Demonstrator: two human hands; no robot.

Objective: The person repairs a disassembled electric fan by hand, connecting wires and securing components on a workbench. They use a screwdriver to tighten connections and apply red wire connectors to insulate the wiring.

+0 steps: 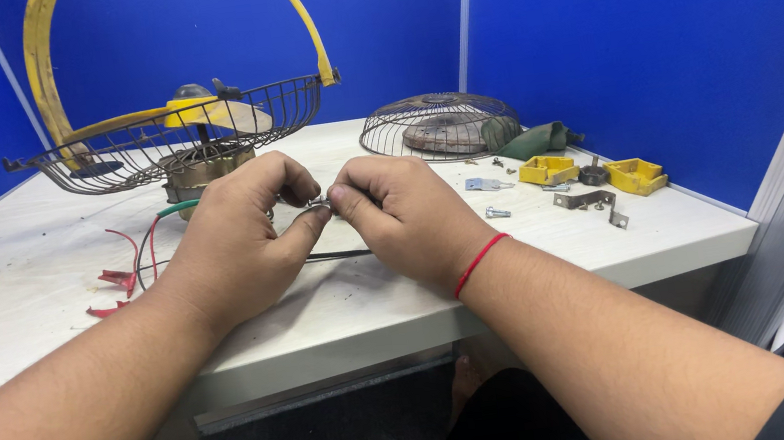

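Both hands pinch small metal part (317, 204) at bench (38, 287) centre: left hand (238, 235), right hand (401, 214) closed on it. Likely light, stiff, slippery; fingertip grip at ends. Wire cage (169, 138) at 11 o'clock.

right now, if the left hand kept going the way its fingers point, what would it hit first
The right hand. The left hand points right, its fingertips already meeting the right hand's around a small metal part, so nothing else lies between them.
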